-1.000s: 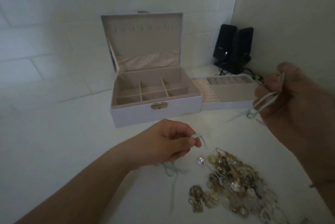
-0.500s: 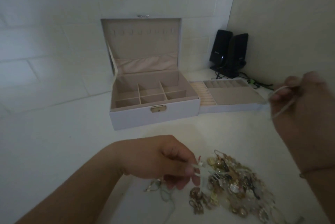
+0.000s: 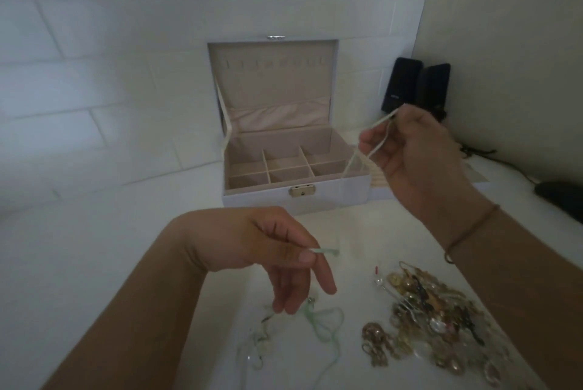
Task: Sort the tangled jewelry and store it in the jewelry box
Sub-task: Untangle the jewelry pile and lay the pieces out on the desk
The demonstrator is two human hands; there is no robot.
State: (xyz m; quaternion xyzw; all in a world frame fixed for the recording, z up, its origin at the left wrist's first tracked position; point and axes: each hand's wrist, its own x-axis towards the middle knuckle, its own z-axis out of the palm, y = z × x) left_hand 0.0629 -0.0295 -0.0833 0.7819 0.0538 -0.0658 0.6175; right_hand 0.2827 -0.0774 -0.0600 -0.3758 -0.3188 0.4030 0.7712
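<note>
**Fingers grasping cord at both ends**

Fingers point(image 3: 307, 255) of my left hand point(image 3: 268, 244) pinch a green cord point(image 3: 328, 252); my right hand point(image 3: 419, 150), now swung toward 12 o'clock over the jewelry box point(image 3: 296, 197), grips pale cord point(image 3: 372, 143). Jewelry pile point(image 3: 438, 323) stays at 5 o'clock on the bench point(image 3: 126, 247).

- I read this as a home room: white painted block wall point(image 3: 94, 80) behind the open pale lilac jewelry box point(image 3: 296, 197).
- Right of that box, two black desktop speakers point(image 3: 416, 87) on the white tabletop point(image 3: 94, 263).
</note>
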